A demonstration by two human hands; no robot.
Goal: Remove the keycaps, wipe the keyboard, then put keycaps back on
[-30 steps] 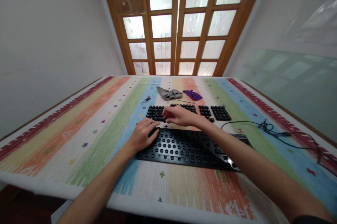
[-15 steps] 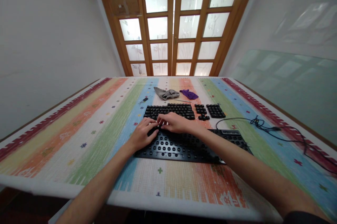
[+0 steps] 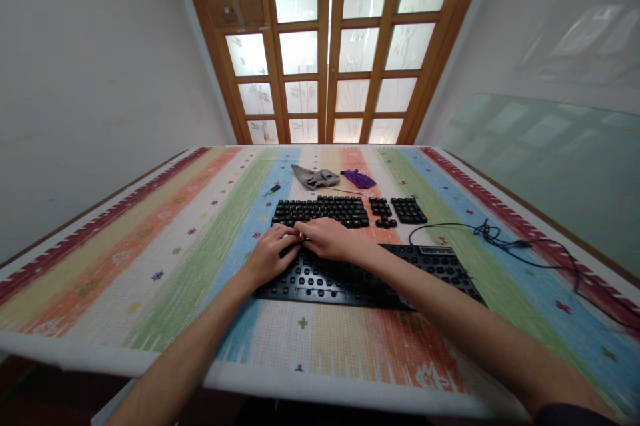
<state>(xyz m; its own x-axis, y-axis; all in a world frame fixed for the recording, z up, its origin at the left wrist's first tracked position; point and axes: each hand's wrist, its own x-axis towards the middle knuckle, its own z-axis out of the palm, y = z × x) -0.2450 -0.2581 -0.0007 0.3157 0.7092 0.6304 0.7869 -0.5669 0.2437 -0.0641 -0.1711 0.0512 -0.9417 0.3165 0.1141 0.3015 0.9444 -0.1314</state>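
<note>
A black keyboard base (image 3: 435, 267) with its keys taken off lies on the striped tablecloth in front of me. Behind it the loose black keycaps (image 3: 325, 211) are laid out in keyboard order. My left hand (image 3: 269, 257) rests with curled fingers on the base's far left corner. My right hand (image 3: 327, 239) reaches across from the right, its fingertips pinched together just beside the left hand's fingers over the base's top row. Whatever the pinch holds is hidden.
A grey cloth (image 3: 314, 177), a purple cloth (image 3: 359, 179) and a small tool (image 3: 273, 190) lie behind the keycaps. The keyboard's black cable (image 3: 500, 234) loops away to the right. Wooden glazed doors (image 3: 330, 46) stand beyond the table's far edge.
My right hand has drawn back from the row of loose keycaps to the keyboard base's top left, beside my left hand. The left hand's fingers have curled in a little.
</note>
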